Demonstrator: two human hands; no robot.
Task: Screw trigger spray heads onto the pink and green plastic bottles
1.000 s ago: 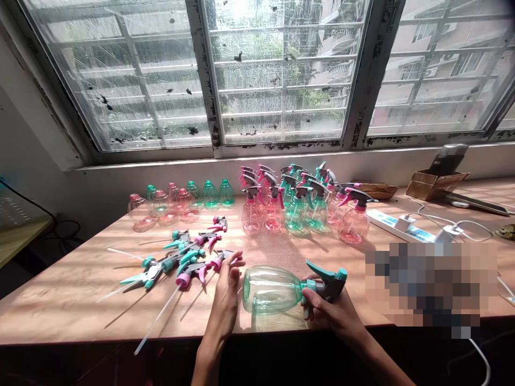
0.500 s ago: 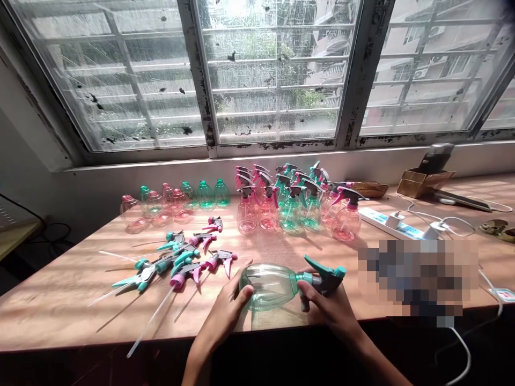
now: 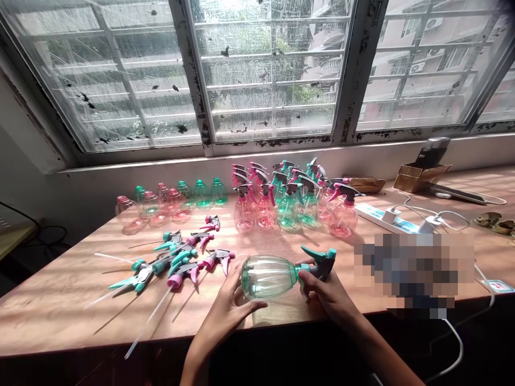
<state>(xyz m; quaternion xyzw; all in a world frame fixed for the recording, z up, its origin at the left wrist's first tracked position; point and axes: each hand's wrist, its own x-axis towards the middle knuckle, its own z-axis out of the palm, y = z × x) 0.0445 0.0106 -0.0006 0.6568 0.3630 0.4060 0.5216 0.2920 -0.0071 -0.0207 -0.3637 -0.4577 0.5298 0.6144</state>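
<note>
A clear green spray bottle (image 3: 267,277) lies sideways in the air over the table's front edge, its base to the left. On its neck sits a grey and teal trigger spray head (image 3: 319,262). My right hand (image 3: 328,292) is closed round the neck and collar of that head, thumb on top. At the base, my left hand (image 3: 231,305) is open, its thumb stretched out below the bottle and its fingers partly hidden behind it. To the left lies a pile of loose trigger heads (image 3: 181,262), pink and teal, with thin dip tubes.
Several bottles without heads (image 3: 173,203) stand at the back left. Bottles with heads fitted (image 3: 287,209) crowd the back middle. A white power strip (image 3: 386,217) with cables, a small box (image 3: 420,177) and a blurred patch (image 3: 414,273) are to the right.
My left thumb has come off the bottle and spread downward. The bottle has risen slightly and turned a little in my right hand. The whole view has shifted slightly.
</note>
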